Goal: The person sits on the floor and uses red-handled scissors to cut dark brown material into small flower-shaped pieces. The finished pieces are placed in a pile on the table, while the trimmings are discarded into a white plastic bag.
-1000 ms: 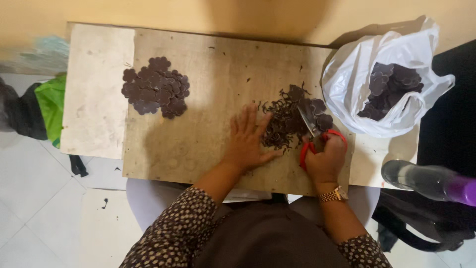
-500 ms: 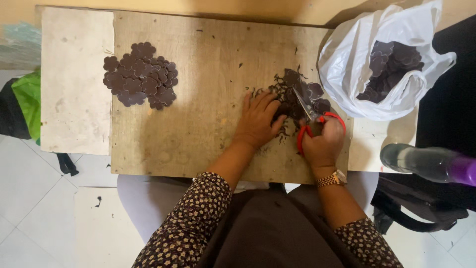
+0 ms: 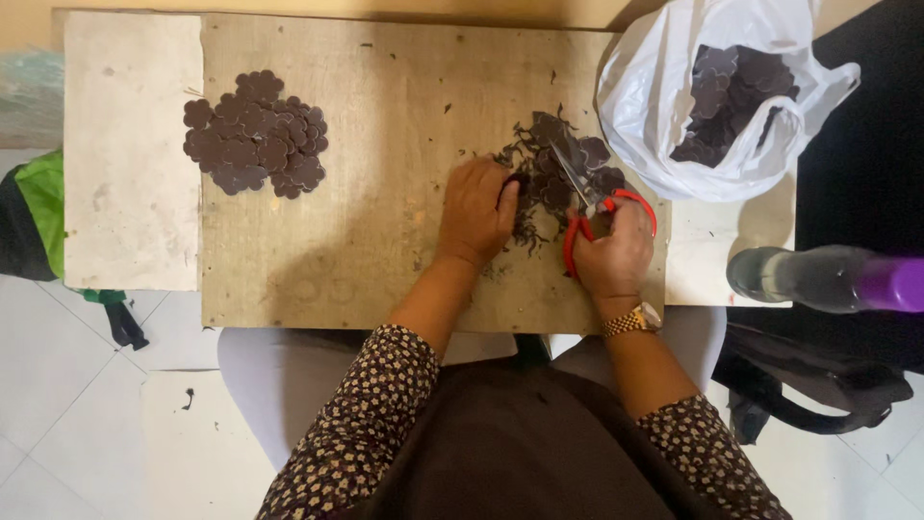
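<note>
My right hand grips red-handled scissors, blades pointing up into a heap of dark brown offcuts and pieces on the wooden board. My left hand rests on the board at the heap's left edge, its fingertips pinching a dark piece there. A pile of finished dark flower-shaped cut-outs lies at the board's upper left, well apart from both hands.
A white plastic bag holding more dark pieces stands at the upper right. A purple-and-grey bottle lies at the right. A pale slab adjoins the board's left side. A black bag and green cloth lie on the tiled floor.
My left hand has slid right and up from the bare board onto the heap's edge and closed on a piece. The scissors hand stays by the heap.
</note>
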